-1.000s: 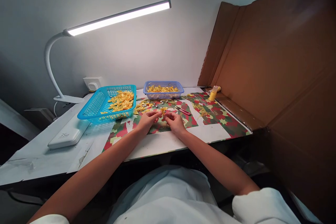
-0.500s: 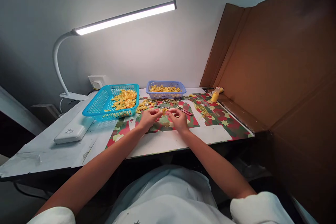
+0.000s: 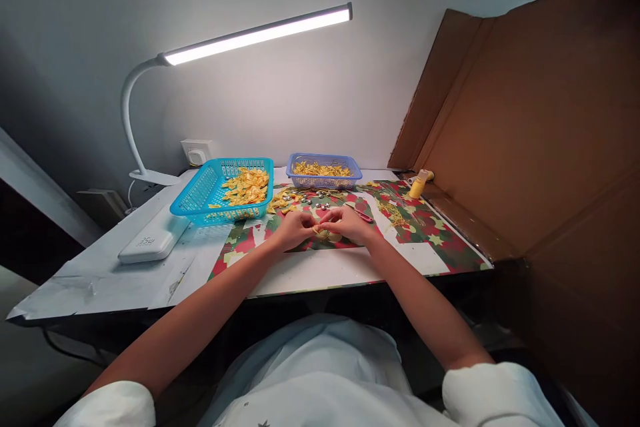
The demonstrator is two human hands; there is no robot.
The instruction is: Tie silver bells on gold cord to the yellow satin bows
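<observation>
both hands, left hand (image 3: 295,229) and right hand (image 3: 350,223), pinch 1 small shiny gold piece (image 3: 323,233) above the glossy star-patterned mat (image 3: 425,227), near a blue mesh basket (image 3: 197,197).

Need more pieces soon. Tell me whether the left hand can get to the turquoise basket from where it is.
Probably yes. The left hand is at a small gold piece with the right hand; the turquoise basket sits open-topped just to its left, nothing between.

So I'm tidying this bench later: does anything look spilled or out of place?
Yes. Yellow pieces lie loose on the patterned mat outside the turquoise basket, and the yellow bottle lies tipped over by the cardboard.
</observation>
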